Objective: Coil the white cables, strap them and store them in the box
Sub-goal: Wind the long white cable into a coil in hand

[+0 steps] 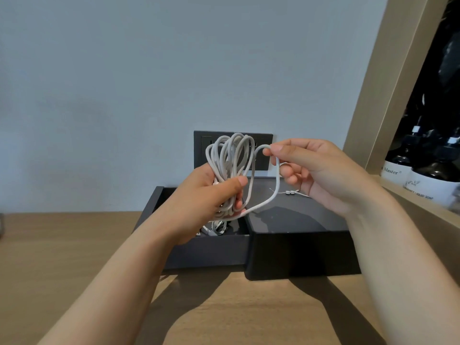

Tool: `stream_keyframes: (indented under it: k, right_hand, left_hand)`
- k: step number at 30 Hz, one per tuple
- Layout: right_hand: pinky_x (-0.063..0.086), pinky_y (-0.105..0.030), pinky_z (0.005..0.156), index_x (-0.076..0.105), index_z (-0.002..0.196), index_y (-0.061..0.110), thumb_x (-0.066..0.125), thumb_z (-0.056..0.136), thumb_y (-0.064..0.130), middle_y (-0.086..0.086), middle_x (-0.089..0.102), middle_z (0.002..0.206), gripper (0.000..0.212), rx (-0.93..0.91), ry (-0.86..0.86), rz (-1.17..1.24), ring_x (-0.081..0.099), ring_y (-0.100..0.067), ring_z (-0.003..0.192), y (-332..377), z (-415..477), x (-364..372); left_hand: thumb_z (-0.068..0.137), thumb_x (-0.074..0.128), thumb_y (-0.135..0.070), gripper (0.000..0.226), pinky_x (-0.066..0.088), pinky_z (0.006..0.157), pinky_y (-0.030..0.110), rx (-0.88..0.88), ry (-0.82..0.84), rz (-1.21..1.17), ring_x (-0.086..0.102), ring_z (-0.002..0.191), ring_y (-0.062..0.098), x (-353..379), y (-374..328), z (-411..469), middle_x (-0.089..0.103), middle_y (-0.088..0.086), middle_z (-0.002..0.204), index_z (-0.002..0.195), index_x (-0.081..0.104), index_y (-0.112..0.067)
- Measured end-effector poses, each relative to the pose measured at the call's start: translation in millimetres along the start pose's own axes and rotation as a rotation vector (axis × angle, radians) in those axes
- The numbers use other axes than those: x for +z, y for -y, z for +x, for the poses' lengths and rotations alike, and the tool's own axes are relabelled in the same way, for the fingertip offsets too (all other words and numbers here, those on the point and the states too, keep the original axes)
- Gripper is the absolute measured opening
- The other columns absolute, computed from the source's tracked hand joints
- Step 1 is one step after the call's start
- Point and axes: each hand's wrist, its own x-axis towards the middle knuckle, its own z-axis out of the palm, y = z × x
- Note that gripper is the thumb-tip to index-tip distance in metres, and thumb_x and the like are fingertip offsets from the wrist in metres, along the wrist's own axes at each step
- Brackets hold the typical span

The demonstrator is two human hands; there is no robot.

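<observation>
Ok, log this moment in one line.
stage: coiling | left hand grips coil | right hand pinches loose loop | box open

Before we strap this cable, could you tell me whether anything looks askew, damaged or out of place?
Nothing looks damaged or spilled. Only the white cable coil in the left hand is untidy: its loops differ in size and cross, and one strays out to the right hand.

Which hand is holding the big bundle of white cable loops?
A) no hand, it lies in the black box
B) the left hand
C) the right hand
B: the left hand grips the bundle of white cable loops, while the right hand only pinches one loose loop of it.
</observation>
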Motion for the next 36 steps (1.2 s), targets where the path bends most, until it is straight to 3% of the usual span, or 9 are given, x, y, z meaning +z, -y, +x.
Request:
stream_keyframes:
  k: [12, 17, 22, 26, 28, 31, 32, 36]
  right_hand:
    - [0.049, -0.012, 0.053, 0.067, 0.104, -0.002, 0.063, 0.09, 0.013, 0.003, 0.06, 0.057, 0.021, -0.009, 0.034, 0.003, 0.055, -0.003, 0.051, 3.1, -2.9, 4.1]
    - [0.049, -0.012, 0.053, 0.068, 0.093, 0.003, 0.064, 0.089, 0.011, 0.002, 0.061, 0.058, 0.01, -0.009, 0.062, -0.011, 0.055, -0.004, 0.051, 2.8, -3.0, 2.4]
    - [0.049, -0.012, 0.052, 0.069, 0.084, 0.007, 0.068, 0.083, 0.01, 0.0, 0.062, 0.06, 0.004, -0.019, 0.084, -0.024, 0.056, -0.004, 0.052, 1.1, -1.3, -0.1]
    - [0.048, -0.014, 0.052, 0.07, 0.08, 0.009, 0.073, 0.069, 0.017, 0.001, 0.063, 0.062, 0.014, -0.082, 0.076, -0.061, 0.055, -0.005, 0.052, -2.2, 0.0, -0.7]
    - [0.051, -0.021, 0.062, 0.072, 0.08, 0.013, 0.076, 0.065, 0.024, -0.001, 0.066, 0.07, 0.019, -0.142, 0.063, -0.13, 0.058, -0.007, 0.062, -3.9, 1.5, -2.5]
    - [0.053, -0.04, 0.096, 0.077, 0.079, 0.018, 0.081, 0.06, 0.032, -0.016, 0.071, 0.092, 0.023, -0.224, 0.039, -0.168, 0.066, -0.025, 0.09, -6.6, 2.6, -3.9]
    - [0.051, -0.044, 0.101, 0.078, 0.079, 0.019, 0.082, 0.059, 0.032, -0.017, 0.071, 0.097, 0.024, -0.238, 0.041, -0.15, 0.067, -0.03, 0.096, -7.2, 2.6, -3.9]
    - [0.054, -0.042, 0.096, 0.076, 0.081, 0.014, 0.079, 0.061, 0.028, -0.017, 0.074, 0.098, 0.024, -0.272, 0.036, -0.195, 0.069, -0.034, 0.099, -7.3, 2.6, -4.4]
  left_hand:
    - [0.091, 0.062, -0.035, 0.029, 0.053, 0.073, 0.035, 0.0, 0.124, 0.107, 0.062, 0.066, 0.019, 3.9, 1.8, -1.0, 0.062, 0.008, 0.069, 0.077, 0.06, -0.01]
    - [0.088, 0.057, -0.033, 0.029, 0.047, 0.058, 0.018, -0.015, 0.17, 0.132, 0.06, 0.057, 0.009, 3.9, -4.3, -6.0, 0.062, 0.006, 0.067, 0.076, 0.06, -0.007]
    - [0.087, 0.06, -0.033, 0.027, 0.052, 0.069, 0.024, -0.049, 0.217, 0.096, 0.065, 0.065, 0.014, 4.1, -3.6, -5.9, 0.064, 0.008, 0.072, 0.085, 0.061, -0.007]
    - [0.085, 0.061, -0.033, 0.028, 0.054, 0.071, 0.026, -0.041, 0.237, 0.08, 0.063, 0.066, 0.017, 4.3, -4.4, -6.3, 0.062, 0.011, 0.072, 0.086, 0.06, -0.005]
    - [0.086, 0.06, -0.029, 0.035, 0.054, 0.069, 0.025, -0.032, 0.243, 0.054, 0.059, 0.065, 0.019, 4.2, -5.1, -6.8, 0.059, 0.014, 0.071, 0.093, 0.057, 0.005]
    - [0.092, 0.058, -0.021, 0.035, 0.053, 0.069, 0.026, -0.02, 0.27, 0.02, 0.057, 0.067, 0.024, 4.2, -4.0, -6.9, 0.055, 0.017, 0.071, 0.104, 0.053, 0.012]
    - [0.094, 0.058, -0.021, 0.034, 0.053, 0.07, 0.027, -0.02, 0.279, 0.011, 0.057, 0.068, 0.026, 4.0, -3.7, -6.8, 0.054, 0.017, 0.071, 0.104, 0.053, 0.011]
    - [0.094, 0.059, -0.024, 0.027, 0.052, 0.071, 0.028, -0.031, 0.281, 0.047, 0.06, 0.067, 0.026, 3.6, -3.3, -7.1, 0.056, 0.016, 0.07, 0.087, 0.058, 0.003]
